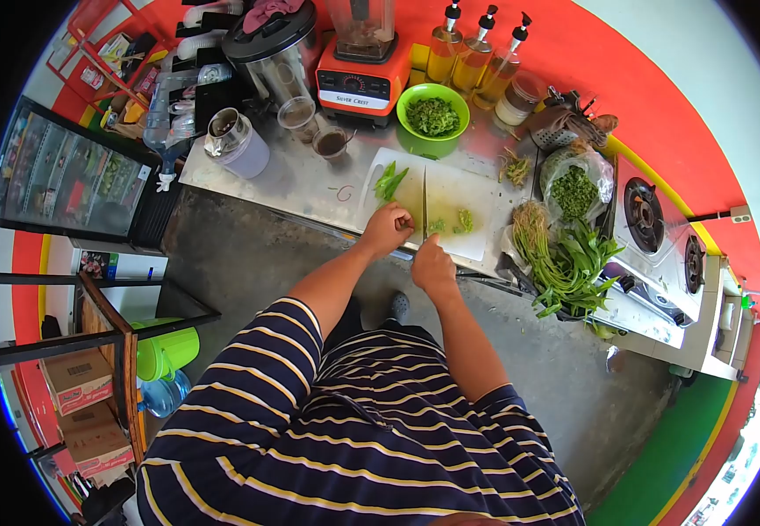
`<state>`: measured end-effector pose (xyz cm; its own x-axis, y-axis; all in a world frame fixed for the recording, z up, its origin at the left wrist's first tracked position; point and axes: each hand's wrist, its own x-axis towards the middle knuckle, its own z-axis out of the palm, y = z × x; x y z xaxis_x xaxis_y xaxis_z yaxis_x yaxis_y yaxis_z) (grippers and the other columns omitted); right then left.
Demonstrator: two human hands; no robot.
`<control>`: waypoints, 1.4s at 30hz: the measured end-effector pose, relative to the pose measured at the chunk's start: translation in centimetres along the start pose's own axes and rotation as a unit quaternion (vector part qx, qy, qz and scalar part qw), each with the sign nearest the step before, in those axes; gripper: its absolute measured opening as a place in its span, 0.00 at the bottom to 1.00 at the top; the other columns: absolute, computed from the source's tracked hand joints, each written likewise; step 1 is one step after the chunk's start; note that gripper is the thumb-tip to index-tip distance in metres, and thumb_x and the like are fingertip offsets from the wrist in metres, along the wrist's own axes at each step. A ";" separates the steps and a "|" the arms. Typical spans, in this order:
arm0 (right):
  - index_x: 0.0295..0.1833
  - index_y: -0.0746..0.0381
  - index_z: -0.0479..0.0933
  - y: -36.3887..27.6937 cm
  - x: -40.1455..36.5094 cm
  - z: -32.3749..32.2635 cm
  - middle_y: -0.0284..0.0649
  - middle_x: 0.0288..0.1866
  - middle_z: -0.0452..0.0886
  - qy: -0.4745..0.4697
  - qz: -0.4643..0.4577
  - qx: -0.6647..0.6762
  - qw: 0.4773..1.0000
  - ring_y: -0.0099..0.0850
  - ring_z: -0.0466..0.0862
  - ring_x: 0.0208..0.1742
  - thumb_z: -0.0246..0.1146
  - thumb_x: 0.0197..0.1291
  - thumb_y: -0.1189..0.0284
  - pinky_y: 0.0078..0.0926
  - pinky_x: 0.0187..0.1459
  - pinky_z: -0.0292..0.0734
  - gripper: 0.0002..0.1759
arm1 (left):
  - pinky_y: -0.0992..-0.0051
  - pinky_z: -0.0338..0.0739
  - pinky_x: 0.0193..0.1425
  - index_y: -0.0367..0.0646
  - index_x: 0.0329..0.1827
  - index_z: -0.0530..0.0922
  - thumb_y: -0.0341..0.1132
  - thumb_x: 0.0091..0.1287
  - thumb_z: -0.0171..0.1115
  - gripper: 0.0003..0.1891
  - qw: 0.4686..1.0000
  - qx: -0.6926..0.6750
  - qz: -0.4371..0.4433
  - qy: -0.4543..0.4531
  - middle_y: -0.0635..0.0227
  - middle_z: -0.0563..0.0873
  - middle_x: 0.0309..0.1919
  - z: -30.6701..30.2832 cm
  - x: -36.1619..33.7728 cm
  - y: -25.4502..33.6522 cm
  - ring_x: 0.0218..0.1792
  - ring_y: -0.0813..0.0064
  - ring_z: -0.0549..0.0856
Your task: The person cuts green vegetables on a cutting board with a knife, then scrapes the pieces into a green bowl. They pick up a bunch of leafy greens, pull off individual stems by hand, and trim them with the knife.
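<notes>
A white chopping board (pixel 476 186) lies at the counter's front edge. My right hand (pixel 433 265) is closed around a knife (pixel 425 200), its thin blade seen edge-on and pointing away from me across the board. To its left, my left hand (pixel 387 230) rests over the board's front edge with curled fingers; whatever they hold is hidden. Just beyond that hand lie some green leaves (pixel 389 181). Small chopped green pieces (pixel 463 221) sit right of the blade, with more close beside it near my right hand.
Behind the board stands a green bowl (pixel 432 112) of cut greens, near an orange blender (pixel 356 83) and several pump bottles (pixel 473 60). Leafy bunches (pixel 573 263) and a bag of chopped greens (pixel 574 191) lie right, beside a gas stove (pixel 647 210). Cups (pixel 331 143) stand left.
</notes>
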<state>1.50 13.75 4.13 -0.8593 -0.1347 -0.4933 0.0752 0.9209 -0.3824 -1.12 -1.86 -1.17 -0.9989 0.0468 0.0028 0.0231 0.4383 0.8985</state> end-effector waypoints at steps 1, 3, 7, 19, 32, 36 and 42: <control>0.57 0.73 0.62 -0.1 -0.2 -0.9 0.67 0.49 0.83 -0.008 -0.007 -0.006 1.000 0.62 0.85 0.54 0.60 0.64 0.72 0.53 0.57 0.80 0.23 | 0.73 0.75 0.36 0.38 0.33 0.84 0.27 0.54 0.71 0.06 1.000 0.000 0.002 0.001 0.66 0.78 0.32 0.0 0.0 -0.2 0.29 0.74 0.78; 0.57 0.73 0.62 -0.2 -0.4 -1.4 0.67 0.49 0.83 -0.014 -0.015 -0.014 1.000 0.61 0.85 0.54 0.61 0.64 0.71 0.52 0.57 0.80 0.23 | 0.74 0.75 0.36 0.37 0.36 0.81 0.26 0.54 0.72 0.09 1.000 0.007 0.002 -0.008 0.67 0.78 0.31 -0.1 0.1 -0.2 0.29 0.76 0.77; 0.58 0.72 0.62 -0.7 -1.1 1.0 0.64 0.50 0.84 -0.008 0.006 -0.019 1.000 0.59 0.86 0.55 0.61 0.64 0.71 0.48 0.57 0.81 0.23 | 0.75 0.74 0.36 0.38 0.43 0.78 0.25 0.55 0.73 0.15 0.999 -0.040 -0.028 0.001 0.69 0.76 0.31 0.0 -0.2 0.1 0.29 0.79 0.76; 0.59 0.75 0.62 -1.2 -1.0 1.3 0.67 0.52 0.83 -0.001 0.004 0.010 1.000 0.60 0.86 0.54 0.60 0.64 0.72 0.50 0.58 0.81 0.24 | 0.75 0.74 0.36 0.40 0.46 0.74 0.22 0.55 0.74 0.19 0.999 -0.048 -0.023 -0.008 0.71 0.75 0.31 0.3 -0.1 -0.3 0.29 0.79 0.75; 0.56 0.72 0.67 4.6 1.1 -0.7 0.66 0.48 0.84 0.067 -0.026 0.046 0.996 0.59 0.86 0.53 0.61 0.67 0.65 0.50 0.56 0.81 0.22 | 0.61 0.77 0.42 0.38 0.35 0.82 0.27 0.59 0.69 0.05 0.991 0.075 -0.006 0.114 0.59 0.80 0.29 2.4 0.0 0.3 0.34 0.57 0.83; 0.54 0.71 0.70 6.7 1.5 -2.0 0.61 0.41 0.85 0.059 -0.123 0.092 0.986 0.52 0.88 0.44 0.67 0.66 0.58 0.48 0.49 0.80 0.27 | 0.60 0.78 0.46 0.38 0.39 0.82 0.27 0.61 0.66 0.05 0.981 -0.012 0.001 0.192 0.58 0.80 0.32 0.7 -0.6 -0.5 0.37 0.56 0.83; 0.57 0.68 0.72 6.6 0.8 -2.5 0.55 0.41 0.85 -0.113 -0.142 0.145 0.973 0.45 0.87 0.38 0.69 0.64 0.57 0.44 0.46 0.79 0.28 | 0.61 0.77 0.54 0.42 0.52 0.80 0.26 0.61 0.67 0.15 0.956 0.117 -0.051 0.265 0.58 0.81 0.43 -1.9 0.0 -2.6 0.48 0.56 0.82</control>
<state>0.05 20.61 3.14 -0.7362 -0.4756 -0.4815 0.0179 0.6975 -0.7163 -1.27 -4.71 -2.70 -0.8752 -0.4414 0.1979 -0.1297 0.6083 0.7830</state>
